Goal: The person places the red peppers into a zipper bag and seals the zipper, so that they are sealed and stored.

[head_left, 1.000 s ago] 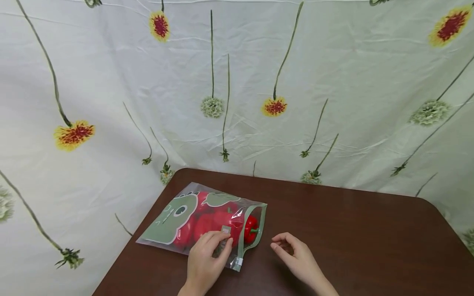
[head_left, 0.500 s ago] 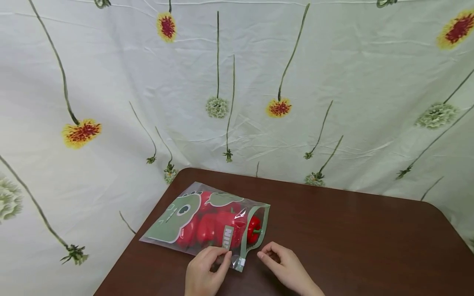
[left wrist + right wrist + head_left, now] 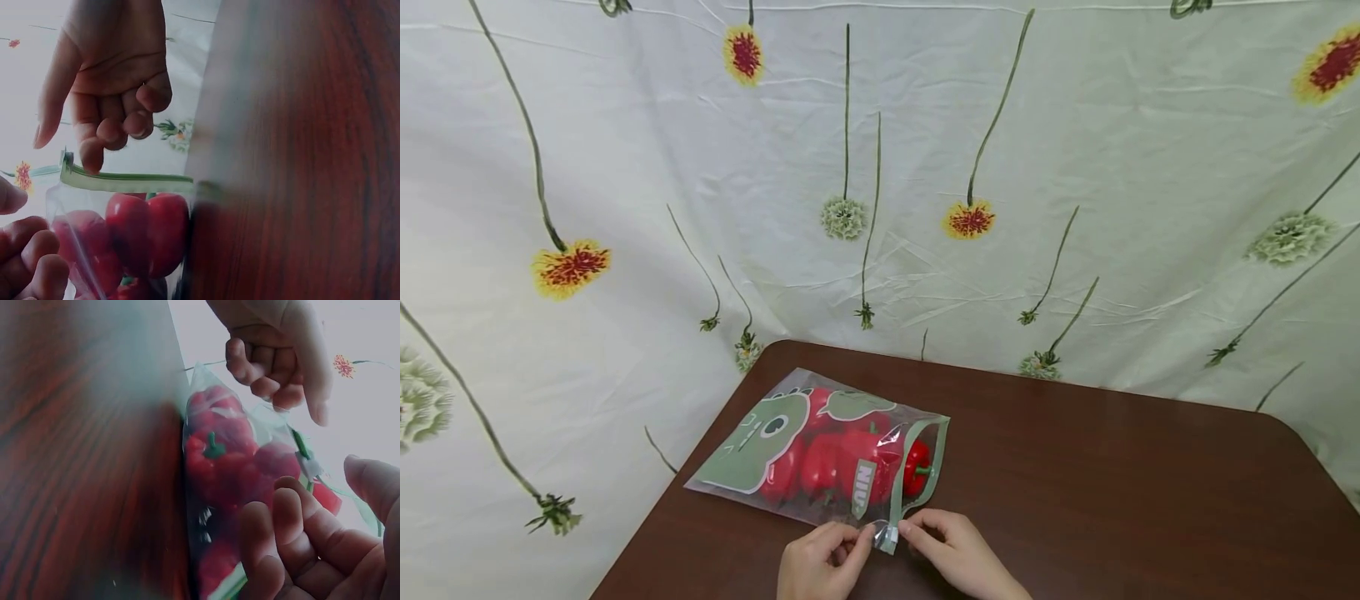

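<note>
A clear slider-zip bag (image 3: pixel 736 456) with a green cartoon print lies on the table, holding several red bell peppers (image 3: pixel 820 467). Its green-banded mouth faces right and gapes, with the white slider (image 3: pixel 891 533) at the near corner. My left hand (image 3: pixel 822 560) has thumb and forefinger at the bag's near edge, left of the slider; a gap shows between them in the right wrist view. My right hand (image 3: pixel 958 552) has its fingertips right at the slider. In the right wrist view its thumb and forefinger stand apart on either side of the slider (image 3: pixel 309 465).
The dark brown wooden table (image 3: pixel 1097 483) has rounded far corners and extends well to the right of the bag. A pale flower-printed cloth (image 3: pixel 1000 133) hangs behind it and along the left side.
My right hand has moved left and nearer to me, up to the slider. My left hand has slid from over the bag's label to its near edge. The head view has shifted slightly.
</note>
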{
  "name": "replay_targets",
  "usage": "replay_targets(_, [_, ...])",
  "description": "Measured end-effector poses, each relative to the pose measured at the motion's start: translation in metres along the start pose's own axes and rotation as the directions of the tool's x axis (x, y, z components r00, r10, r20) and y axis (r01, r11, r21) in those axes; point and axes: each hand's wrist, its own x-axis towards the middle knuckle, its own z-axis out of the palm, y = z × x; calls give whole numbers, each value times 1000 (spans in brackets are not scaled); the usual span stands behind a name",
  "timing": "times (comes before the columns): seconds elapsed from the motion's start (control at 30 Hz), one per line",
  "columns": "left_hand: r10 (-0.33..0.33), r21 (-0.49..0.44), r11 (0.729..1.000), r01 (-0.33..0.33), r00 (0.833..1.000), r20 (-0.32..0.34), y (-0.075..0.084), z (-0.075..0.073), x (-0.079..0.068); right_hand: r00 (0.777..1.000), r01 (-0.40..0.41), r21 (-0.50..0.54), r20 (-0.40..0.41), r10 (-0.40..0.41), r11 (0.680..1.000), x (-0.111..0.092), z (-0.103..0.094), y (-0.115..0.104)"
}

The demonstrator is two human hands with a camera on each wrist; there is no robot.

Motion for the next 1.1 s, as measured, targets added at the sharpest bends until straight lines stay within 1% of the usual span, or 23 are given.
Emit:
replay_targets(0.2, [-20,-6,1000,20,1000,3,-1,1,-3,999,40,59,-8,-39,997,3,7,5])
replay_targets(0.3, [-44,4,999,44,998,35,-1,2,-6,999,39,86,-9,-39,996,5,11,6])
replay_targets(0.33, [-60,10,998,60,997,57,-1,1,-7,999,37,90,-8,-37,995,5,12,7])
replay_targets(0.43, [-137,15,991,136,980,143,-1,1,-9,999,34,96,-8,-33,995,5,14,7])
replay_targets(0.47, [-169,6,985,171,969,178,0,1,-10,999,32,98,-9,-31,995,5,14,7])
replay_targets(0.5, [-205,-7,977,211,955,215,0,1,-10,999,31,98,-10,-31,995,5,14,7])
replay_targets(0.53, [-248,-24,964,263,933,261,0,1,-11,999,32,98,-11,-31,995,5,15,6])
replay_targets(0.57, [-289,-57,946,320,907,306,1,1,-11,999,31,106,-11,-30,994,5,15,6])
replay_targets(0.6, [-314,-103,924,368,885,345,1,1,-11,999,31,117,-9,-31,993,4,16,6])
replay_targets(0.63, [-350,-141,890,433,848,397,1,1,-11,1000,30,122,-6,-30,992,4,16,6])
replay_targets(0.67, [-380,-179,850,495,813,441,2,1,-11,1000,28,128,-5,-27,991,4,17,5])
replay_targets(0.7, [-402,-217,808,548,782,477,2,1,-11,1000,24,134,-3,-24,991,4,17,5])
replay_targets(0.73, [-419,-250,765,593,754,506,3,1,-12,1000,18,147,1,-18,989,4,18,5])
replay_targets(0.77, [-431,-281,724,630,731,528,4,2,-13,1000,9,156,4,-10,988,4,18,5])
replay_targets(0.8, [-439,-308,691,654,718,540,4,3,-13,1000,0,163,7,-1,987,4,19,5])
replay_targets(0.83, [-450,-331,661,673,709,543,5,4,-14,1000,-9,164,8,8,986,5,19,5])
replay_targets(0.87, [-460,-348,639,686,704,541,6,5,-15,1000,-16,170,10,14,985,5,20,5])
replay_targets(0.9, [-467,-365,623,692,703,536,6,6,-16,1000,-23,177,12,21,984,5,20,5])
replay_targets(0.97, [-470,-393,604,694,708,528,8,7,-17,999,-36,200,19,33,979,5,21,6])
replay_targets(1.03, [-468,-415,593,690,715,520,8,7,-17,999,-45,224,28,40,973,6,23,6])
replay_targets(1.1, [-464,-431,579,692,714,523,8,7,-17,998,-57,258,35,50,964,6,25,6])
